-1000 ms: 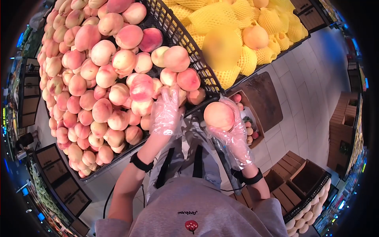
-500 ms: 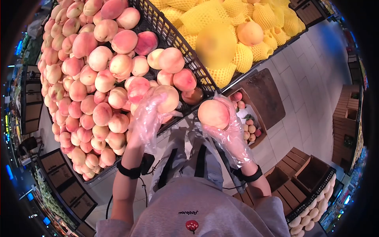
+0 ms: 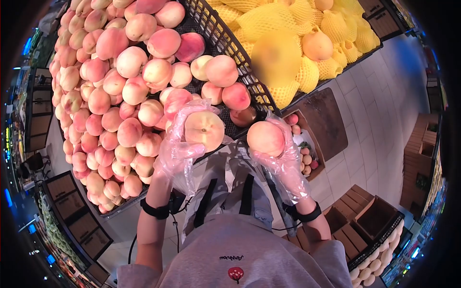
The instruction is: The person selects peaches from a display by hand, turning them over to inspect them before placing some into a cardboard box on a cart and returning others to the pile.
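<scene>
In a clear plastic glove, my left hand [image 3: 181, 146] grips a pale yellow-pink peach [image 3: 205, 130], its stem end facing up. My right hand [image 3: 279, 152], gloved the same way, has its fingers wrapped round a second pink peach [image 3: 265, 138]. Both are held in front of my body, side by side and apart. Close beyond my left hand lies a heap of peaches [image 3: 131, 62] in a black plastic crate [image 3: 247, 72]. A few peaches sit loosely at the crate's near corner, where dark lining shows.
Fruit in yellow foam nets [image 3: 307, 74] fills the neighbouring crate. Below it, on the right, a cardboard box [image 3: 314, 175] holds several smaller fruits. Wooden crates [image 3: 353, 211] stand on the tiled floor [image 3: 370, 110] at the lower right. A cable hangs near my left wrist.
The peach in my left hand has been turned, so its stem end now faces up. My right hand has shifted slightly right with its peach. The view has moved a little.
</scene>
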Tool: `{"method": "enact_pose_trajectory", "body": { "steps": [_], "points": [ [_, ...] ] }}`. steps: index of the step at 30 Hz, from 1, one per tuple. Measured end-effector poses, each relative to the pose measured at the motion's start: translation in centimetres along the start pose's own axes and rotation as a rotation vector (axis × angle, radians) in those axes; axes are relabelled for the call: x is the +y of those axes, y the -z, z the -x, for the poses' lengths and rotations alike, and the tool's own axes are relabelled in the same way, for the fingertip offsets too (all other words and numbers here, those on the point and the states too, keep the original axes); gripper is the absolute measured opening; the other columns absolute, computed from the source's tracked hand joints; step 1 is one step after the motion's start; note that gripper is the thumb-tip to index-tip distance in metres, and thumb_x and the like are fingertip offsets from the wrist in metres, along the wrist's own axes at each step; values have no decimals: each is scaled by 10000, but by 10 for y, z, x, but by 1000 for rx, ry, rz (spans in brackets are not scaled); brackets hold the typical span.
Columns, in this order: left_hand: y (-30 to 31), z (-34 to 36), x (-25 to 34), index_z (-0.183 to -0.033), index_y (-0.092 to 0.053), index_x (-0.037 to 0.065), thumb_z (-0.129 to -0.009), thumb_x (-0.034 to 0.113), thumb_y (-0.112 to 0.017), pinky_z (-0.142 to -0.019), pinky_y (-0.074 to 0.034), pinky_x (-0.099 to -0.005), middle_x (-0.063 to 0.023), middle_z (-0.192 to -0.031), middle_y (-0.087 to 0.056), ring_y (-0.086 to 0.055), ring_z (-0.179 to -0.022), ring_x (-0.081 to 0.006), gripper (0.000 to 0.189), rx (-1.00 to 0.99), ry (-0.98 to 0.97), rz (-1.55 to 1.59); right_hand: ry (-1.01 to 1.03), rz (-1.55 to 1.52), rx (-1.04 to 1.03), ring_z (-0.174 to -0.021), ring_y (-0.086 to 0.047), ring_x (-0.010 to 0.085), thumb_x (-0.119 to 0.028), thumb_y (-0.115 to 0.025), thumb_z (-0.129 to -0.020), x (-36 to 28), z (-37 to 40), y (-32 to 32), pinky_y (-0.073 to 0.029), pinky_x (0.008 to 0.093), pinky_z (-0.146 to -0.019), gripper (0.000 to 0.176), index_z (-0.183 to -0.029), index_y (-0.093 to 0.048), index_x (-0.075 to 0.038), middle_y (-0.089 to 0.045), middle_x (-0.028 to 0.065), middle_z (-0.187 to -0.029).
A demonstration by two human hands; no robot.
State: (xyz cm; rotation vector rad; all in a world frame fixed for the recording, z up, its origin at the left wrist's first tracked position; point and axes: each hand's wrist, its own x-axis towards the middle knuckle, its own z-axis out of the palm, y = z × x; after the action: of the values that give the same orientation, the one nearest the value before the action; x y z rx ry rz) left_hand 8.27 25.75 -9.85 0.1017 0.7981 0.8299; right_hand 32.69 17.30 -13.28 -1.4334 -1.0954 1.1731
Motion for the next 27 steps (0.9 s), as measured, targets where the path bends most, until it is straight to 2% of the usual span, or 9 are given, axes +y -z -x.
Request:
{"method": "enact_pose_trajectory", "body": {
  "steps": [7, 19, 21, 24, 27],
  "points": [
    [0, 11, 0, -1315, -496, 29, -979, 319, -632, -780, -590, -353, -179, -1141, -592, -640, -968, -296, 464, -18, 32, 107, -37, -68, -9, -1210, -545, 184, -91, -874, -743, -4, -1, -4, -472, 322, -1024, 783, -1394, -441, -58, -538, 96, -1326],
    [-23, 14, -8, -1311, -495, 50, -976, 355, -653, -813, -599, -338, -196, -1156, -573, -634, -976, -303, 479, -41, 373, 670, -85, -60, -2, -1197, -548, 179, -123, -881, -742, -8, -1, -6, -471, 318, -1019, 792, -1402, -448, -64, -532, 82, -1318],
    [-22, 10, -9, -1310, -495, 53, -976, 361, -657, -819, -600, -335, -198, -1158, -570, -633, -978, -304, 482, -1, 345, 657, -88, -63, -4, -1201, -545, 178, -125, -881, -742, -8, -1, -6, -471, 317, -1017, 792, -1403, -448, -63, -530, 82, -1321],
    [-13, 3, -14, -1294, -509, 58, -979, 359, -651, -800, -621, -375, -183, -1153, -584, -647, -990, -341, 458, 57, 192, 478, -70, -52, -12, -1207, -542, 180, -117, -877, -745, -6, -2, -4, -469, 317, -1019, 785, -1400, -450, -60, -527, 84, -1324],
    [-20, 5, -15, -1280, -522, 42, -941, 366, -696, -752, -602, -364, -150, -1099, -624, -655, -982, -306, 500, 111, 82, 127, -94, -71, -35, -1255, -502, 192, -79, -853, -762, -8, -2, -3, -439, 331, -1060, 787, -1422, -425, -50, -480, 90, -1380]
  ]
}}
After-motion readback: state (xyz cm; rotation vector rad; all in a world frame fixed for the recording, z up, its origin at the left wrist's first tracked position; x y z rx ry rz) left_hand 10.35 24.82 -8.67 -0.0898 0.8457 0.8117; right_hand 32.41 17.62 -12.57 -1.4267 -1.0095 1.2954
